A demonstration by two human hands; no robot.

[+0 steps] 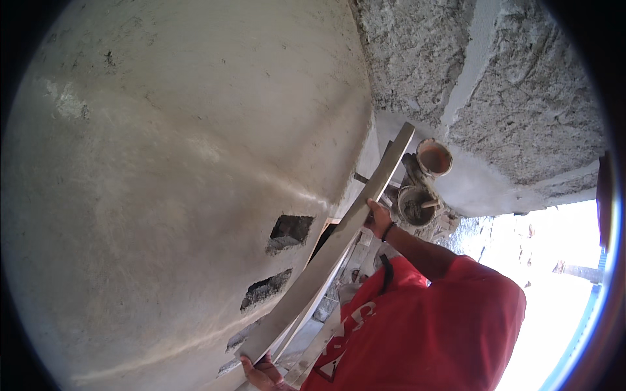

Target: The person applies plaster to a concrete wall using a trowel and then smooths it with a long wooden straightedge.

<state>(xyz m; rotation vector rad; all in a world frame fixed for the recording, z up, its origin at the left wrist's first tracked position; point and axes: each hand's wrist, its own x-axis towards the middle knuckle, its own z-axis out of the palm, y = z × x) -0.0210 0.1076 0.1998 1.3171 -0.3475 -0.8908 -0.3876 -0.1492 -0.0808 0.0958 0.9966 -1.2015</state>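
A long, flat, grey-beige straightedge (339, 238) slants across the middle, from low left up to the right. It lies alongside the smooth plastered wall (163, 215); whether it touches the wall I cannot tell. My right hand (378, 218), with a dark band at the wrist, grips its edge a little above the middle. At its lower end my left hand (261, 373) is closed on it, the thumb on the face and the other fingers mostly hidden behind. Several rough rectangular holes, including a dark one (290, 233), open in the wall beside the board.
Right of the straightedge stand a bucket with a reddish inside (434, 158) and a bucket of grey mortar (416, 205), a tool handle sticking out. A rough, unplastered surface (521, 85) fills the upper right. Bright daylight enters at right. Clutter lies below the board.
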